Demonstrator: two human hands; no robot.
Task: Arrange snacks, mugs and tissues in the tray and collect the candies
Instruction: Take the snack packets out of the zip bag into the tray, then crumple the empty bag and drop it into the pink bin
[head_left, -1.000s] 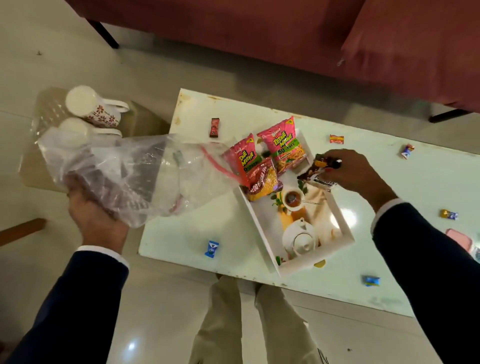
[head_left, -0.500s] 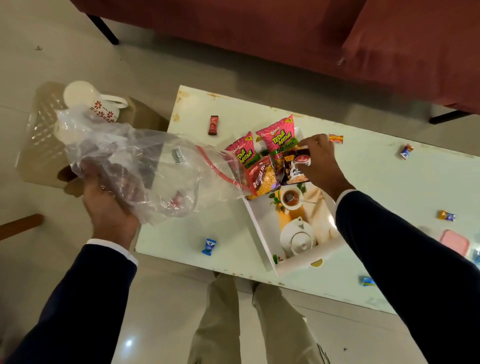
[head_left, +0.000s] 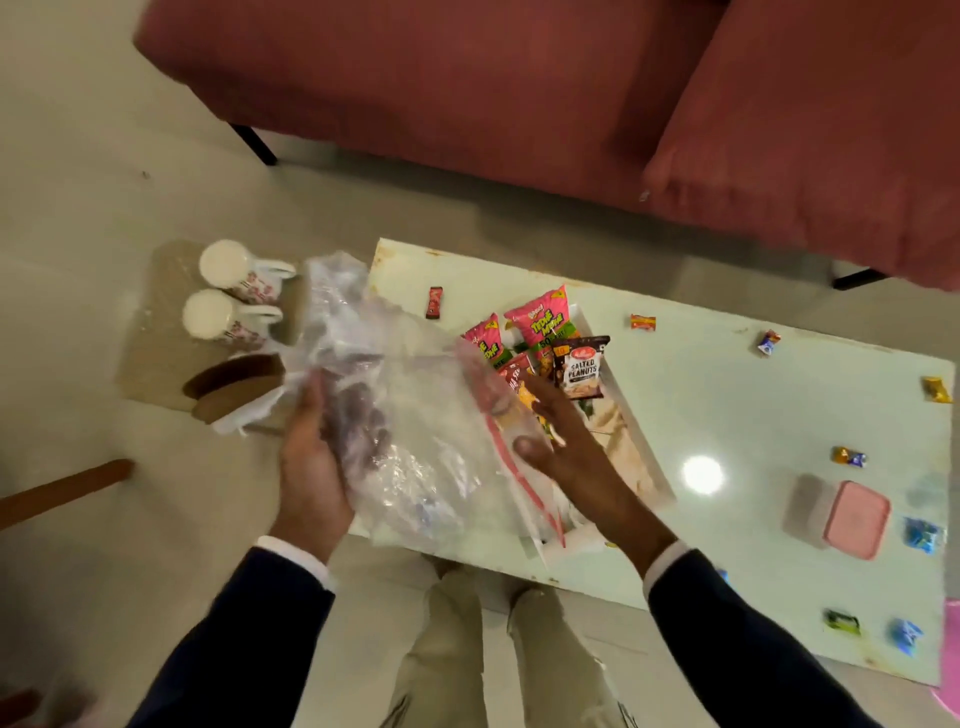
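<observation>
My left hand (head_left: 311, 462) grips a clear plastic bag (head_left: 410, 415) that spreads over the table's left end. My right hand (head_left: 561, 441) is at the bag's red-trimmed mouth, fingers apart, above the white tray (head_left: 652, 467). At the tray's far end lie two pink snack packets (head_left: 543, 319), a red-and-yellow packet (head_left: 517, 379) and a dark salted peanuts packet (head_left: 579, 366). Two white mugs (head_left: 228, 296) with red flowers lie on a side stool. Wrapped candies (head_left: 641, 322) are scattered on the white table (head_left: 727, 395).
A pink-lidded box (head_left: 852, 517) stands at the table's right. More candies (head_left: 769, 343) lie along the right and near edges, and a red one (head_left: 434, 302) at the far left. A red sofa (head_left: 571, 104) runs behind the table. My legs are below the near edge.
My right hand let go of the peanuts packet in the tray and came back to the bag's mouth. The left hand swung the bag rightward over the table.
</observation>
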